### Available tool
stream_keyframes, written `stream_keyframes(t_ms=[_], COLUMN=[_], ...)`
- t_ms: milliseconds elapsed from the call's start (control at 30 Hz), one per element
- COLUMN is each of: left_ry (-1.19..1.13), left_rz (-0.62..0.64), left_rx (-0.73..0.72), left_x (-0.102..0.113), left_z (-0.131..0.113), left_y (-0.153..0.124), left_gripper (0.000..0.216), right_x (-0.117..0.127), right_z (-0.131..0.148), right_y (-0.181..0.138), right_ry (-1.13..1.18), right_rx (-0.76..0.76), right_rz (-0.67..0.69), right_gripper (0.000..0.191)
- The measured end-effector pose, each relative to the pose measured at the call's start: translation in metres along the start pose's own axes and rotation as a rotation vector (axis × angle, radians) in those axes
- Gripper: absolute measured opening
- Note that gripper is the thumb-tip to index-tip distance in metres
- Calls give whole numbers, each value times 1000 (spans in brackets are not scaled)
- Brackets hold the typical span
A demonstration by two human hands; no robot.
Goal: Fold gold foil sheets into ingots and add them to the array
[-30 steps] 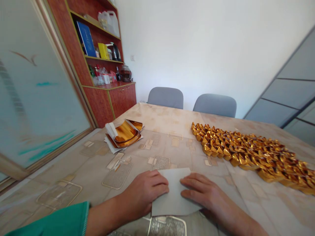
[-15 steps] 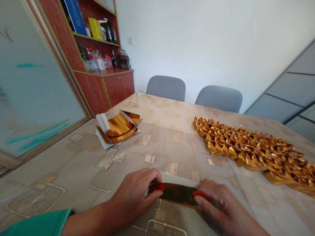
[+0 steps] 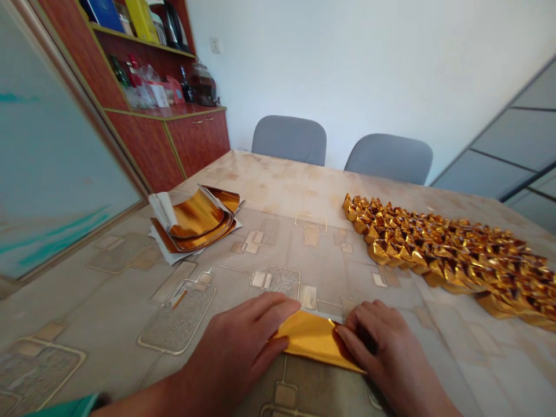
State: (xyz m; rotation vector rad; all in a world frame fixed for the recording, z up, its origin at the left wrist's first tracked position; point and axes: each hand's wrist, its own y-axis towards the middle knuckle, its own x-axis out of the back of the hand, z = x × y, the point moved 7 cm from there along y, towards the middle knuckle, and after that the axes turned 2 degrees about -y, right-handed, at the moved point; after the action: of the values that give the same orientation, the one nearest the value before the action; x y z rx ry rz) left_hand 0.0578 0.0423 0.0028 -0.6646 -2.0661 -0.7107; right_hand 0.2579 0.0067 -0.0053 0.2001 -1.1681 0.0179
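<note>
Between my two hands is a strip of folded gold foil paper (image 3: 317,339), its shiny side facing up, just over the near part of the table. My left hand (image 3: 247,336) pinches its left end with thumb and fingers. At the right end, my right hand (image 3: 382,341) grips the paper with the thumb in front and the fingers curled behind. To the left lies a curved stack of gold foil sheets (image 3: 197,217) with white edges. On the right, many folded gold paper ingots (image 3: 438,243) stand in close rows.
A patterned cloth covers the table (image 3: 269,191). Two grey chairs (image 3: 289,139) stand at its far side. A red-brown cabinet (image 3: 200,142) with bottles and a glass jar (image 3: 202,84) is at the back left, beside a frosted sliding door (image 3: 65,145).
The foil strip has turned from dark to bright gold as its face tilts upward. My fingers have shifted their hold at both ends. The view has tipped slightly downward.
</note>
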Motion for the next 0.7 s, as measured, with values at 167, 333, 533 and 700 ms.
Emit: stream_keyframes(t_ms=[167,333,533,700], left_ry=[188,267,128,51], left_rz=[-70,-60,152,222], left_rx=[-131,-300,-461,-407], left_x=[-2,-8,-21,-29], left_z=[-6,-20,-40,-36], left_y=[-5,-11,-14,-15], left_gripper=[26,31,44,56], right_x=[-1,0,1,1], right_z=[0,4,5,6], right_y=[1,4,4,5], right_ry=[-54,-65,-109,-143], right_rx=[41,81,97,105], right_rz=[-51,-51,-49,-52], right_gripper=[24,27,30,32])
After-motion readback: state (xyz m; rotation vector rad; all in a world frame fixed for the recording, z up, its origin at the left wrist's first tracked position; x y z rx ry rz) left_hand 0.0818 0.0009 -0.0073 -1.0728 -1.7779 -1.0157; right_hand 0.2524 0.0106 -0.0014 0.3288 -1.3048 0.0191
